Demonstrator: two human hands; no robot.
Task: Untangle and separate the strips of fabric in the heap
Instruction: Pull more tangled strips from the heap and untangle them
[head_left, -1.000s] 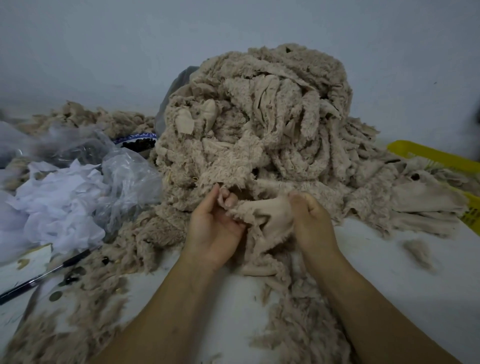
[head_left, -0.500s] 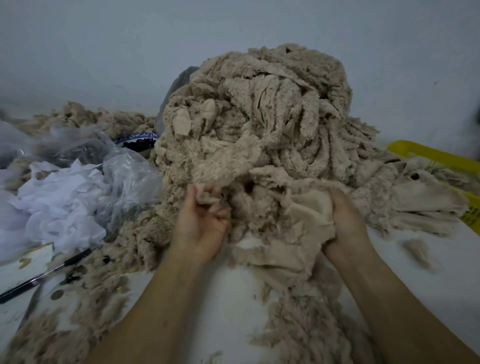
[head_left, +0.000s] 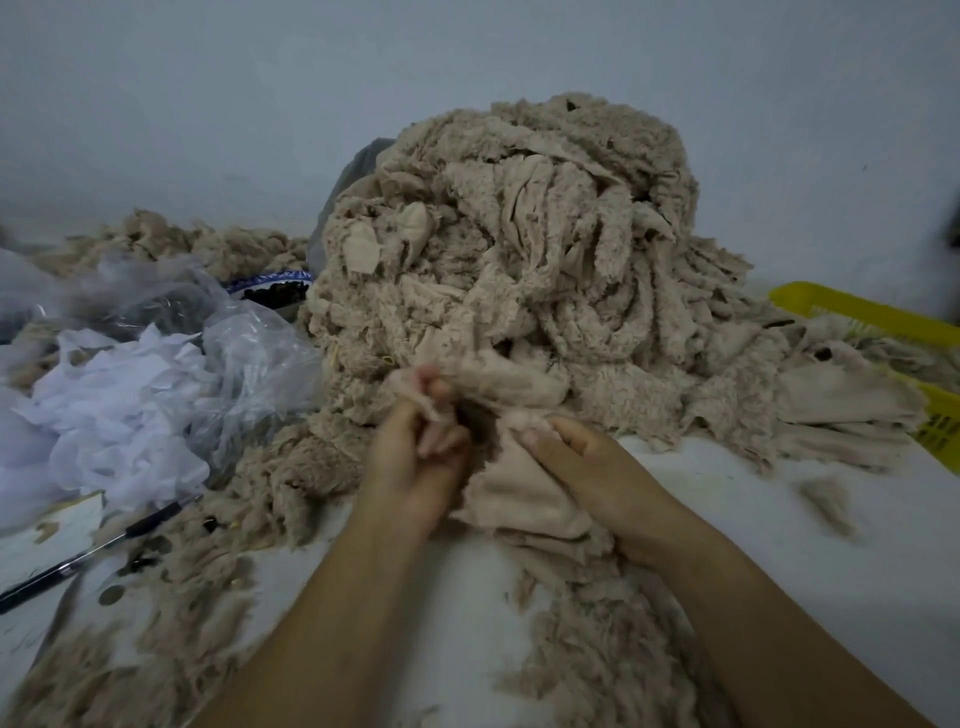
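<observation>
A: Hands rn?

B: Left hand (head_left: 415, 452) is pinching the fluffy end of a beige fleece fabric strip (head_left: 519, 499), fingers curled round it. Right hand (head_left: 587, 467) is gripping what looks like the same strip's smooth side, thumb on top. Both are closed on cloth, just beside each other.

A: And the strip's where?

B: It's hanging btwn the hands at the foot of the tall beige heap of tangled fleece strips (head_left: 519, 249). Far end is running into the heap; can't tell how deep. The heap's sitting on the white counter (head_left: 779, 545), w/ loose beige fleece scraps (head_left: 597, 654) trailing toward the person.

A: Risks?

B: IMO a hard tug is asking for trouble: the heap's towering over the hands and could slump fwd. The snag could also tighten, or the frayed edge could tear.

A: Anything nearby?

B: The crumpled clear plastic bag (head_left: 249, 353) and thin black pen (head_left: 93, 551) are lying on the left, so a slide could bury them. Strips are draping over the yellow plastic basket (head_left: 852, 312) on the right and might drag along.
</observation>
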